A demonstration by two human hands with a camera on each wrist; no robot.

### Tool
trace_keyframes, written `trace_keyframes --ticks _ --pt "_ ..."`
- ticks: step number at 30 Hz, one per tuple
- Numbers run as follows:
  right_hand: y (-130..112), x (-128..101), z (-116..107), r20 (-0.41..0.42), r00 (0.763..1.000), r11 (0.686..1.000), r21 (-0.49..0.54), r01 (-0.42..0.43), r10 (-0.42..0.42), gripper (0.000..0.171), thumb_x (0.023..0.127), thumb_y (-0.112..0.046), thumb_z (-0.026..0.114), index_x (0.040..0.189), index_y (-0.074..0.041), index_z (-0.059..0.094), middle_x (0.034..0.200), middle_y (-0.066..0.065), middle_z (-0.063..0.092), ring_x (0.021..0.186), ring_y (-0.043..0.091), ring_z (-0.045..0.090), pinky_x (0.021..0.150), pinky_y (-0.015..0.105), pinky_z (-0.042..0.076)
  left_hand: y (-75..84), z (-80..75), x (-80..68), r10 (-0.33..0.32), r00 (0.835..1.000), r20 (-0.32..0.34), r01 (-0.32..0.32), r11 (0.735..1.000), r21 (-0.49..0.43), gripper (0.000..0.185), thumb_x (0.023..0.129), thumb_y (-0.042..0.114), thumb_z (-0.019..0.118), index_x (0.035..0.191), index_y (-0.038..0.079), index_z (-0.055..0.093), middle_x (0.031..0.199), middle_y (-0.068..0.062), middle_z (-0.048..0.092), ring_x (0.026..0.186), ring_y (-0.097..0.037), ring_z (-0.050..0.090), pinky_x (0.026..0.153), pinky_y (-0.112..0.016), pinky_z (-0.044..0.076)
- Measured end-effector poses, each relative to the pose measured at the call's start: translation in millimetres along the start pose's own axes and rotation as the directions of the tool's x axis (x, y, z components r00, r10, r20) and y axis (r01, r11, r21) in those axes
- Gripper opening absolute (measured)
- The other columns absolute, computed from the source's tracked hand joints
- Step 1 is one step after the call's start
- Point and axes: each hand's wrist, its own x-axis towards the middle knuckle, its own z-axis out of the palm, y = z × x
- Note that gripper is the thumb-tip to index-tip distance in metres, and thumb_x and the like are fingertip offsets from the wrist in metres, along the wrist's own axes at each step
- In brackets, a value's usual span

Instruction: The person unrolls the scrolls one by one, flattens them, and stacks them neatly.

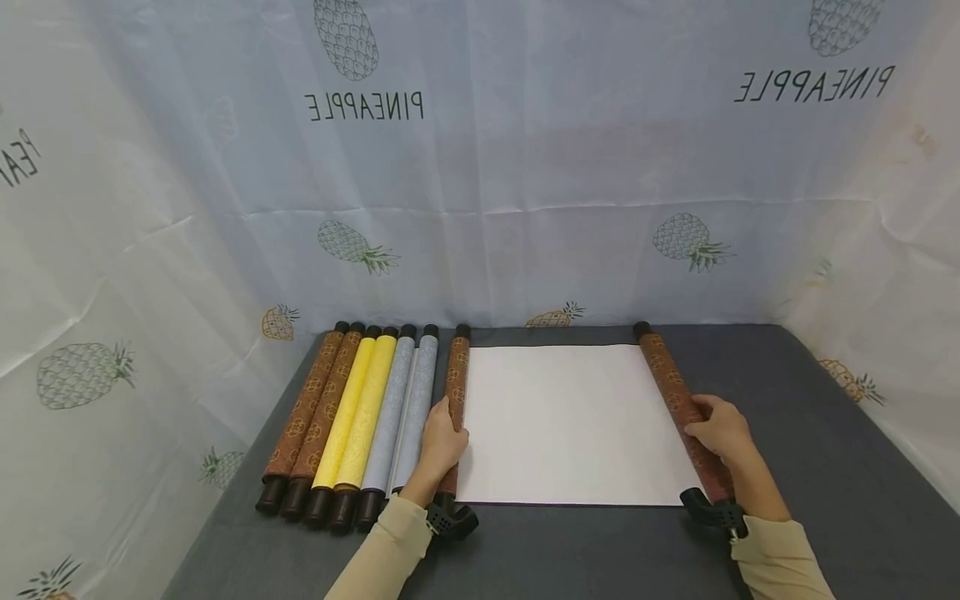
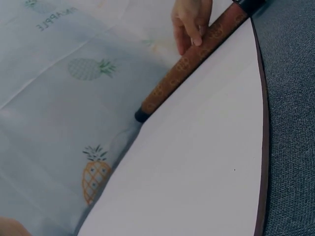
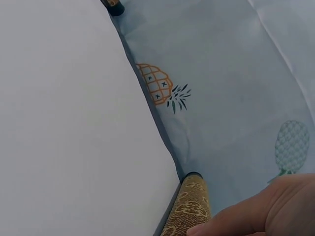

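Pineapple-print cloth [image 1: 525,167] backs the grey table [image 1: 825,467]. Left hand [image 1: 442,442] curls round the left roller [image 1: 456,375]. Right hand [image 1: 720,427] apparently grips the right roller [image 1: 667,375], white scroll sheet [image 1: 570,425] between them.

The scene is viewed from above and behind by the head camera, aimed forward and down at the white sheet [image 1: 570,421], with the pineapple-printed cloth [image 1: 480,167] seen beyond it. The sheet [image 2: 197,162] is seen close and low by the left wrist camera, looking across it toward its right-hand roller [image 2: 197,54]. The sheet [image 3: 74,128] is skimmed very closely by the right wrist camera, facing its far edge. The sheet and cloth are shared by all three views.
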Motion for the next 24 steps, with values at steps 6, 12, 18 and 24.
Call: trace_keyframes --ticks 6,12,18,24 --pt "1.6 2.2 0.0 -0.001 1.000 1.000 -0.005 -0.010 0.010 0.065 0.085 -0.004 0.051 0.142 0.014 0.027 0.141 0.045 0.025 0.126 0.061 0.030 0.097 0.064 0.040 -0.6 1.1 0.6 -0.003 1.000 0.004 0.004 1.000 -0.005 0.062 0.076 -0.009 0.056 0.134 -0.022 0.038 0.134 -0.041 0.046 0.126 -0.053 0.046 0.103 -0.057 0.042" --pt "6.6 4.8 0.5 0.045 0.999 0.998 -0.068 -0.005 0.008 0.066 0.087 -0.007 0.046 0.142 0.020 0.021 0.141 0.047 0.024 0.129 0.062 0.027 0.103 0.065 0.036 1.1 0.2 0.0 -0.023 1.000 0.013 0.023 1.000 0.002 0.063 0.077 -0.008 0.058 0.135 -0.022 0.038 0.136 -0.040 0.045 0.129 -0.051 0.045 0.105 -0.056 0.040" --pt "9.5 6.5 0.6 0.097 0.995 0.997 -0.081 -0.001 0.009 0.077 0.090 -0.018 0.054 0.143 0.022 0.015 0.141 0.049 0.020 0.128 0.064 0.025 0.102 0.067 0.036 1.3 -0.5 -0.2 -0.031 0.999 0.025 0.030 0.999 0.013 0.064 0.080 -0.003 0.062 0.136 -0.021 0.037 0.137 -0.040 0.045 0.129 -0.051 0.044 0.106 -0.056 0.040" --pt "8.5 6.2 0.1 0.102 0.994 0.997 -0.073 -0.018 0.025 0.081 0.089 -0.018 0.058 0.143 0.022 0.013 0.142 0.049 0.017 0.129 0.064 0.023 0.101 0.067 0.037 1.3 -0.8 0.1 -0.029 0.999 0.031 0.029 0.999 0.025 0.068 0.077 -0.003 0.064 0.136 -0.021 0.037 0.137 -0.040 0.045 0.129 -0.052 0.045 0.106 -0.056 0.040"
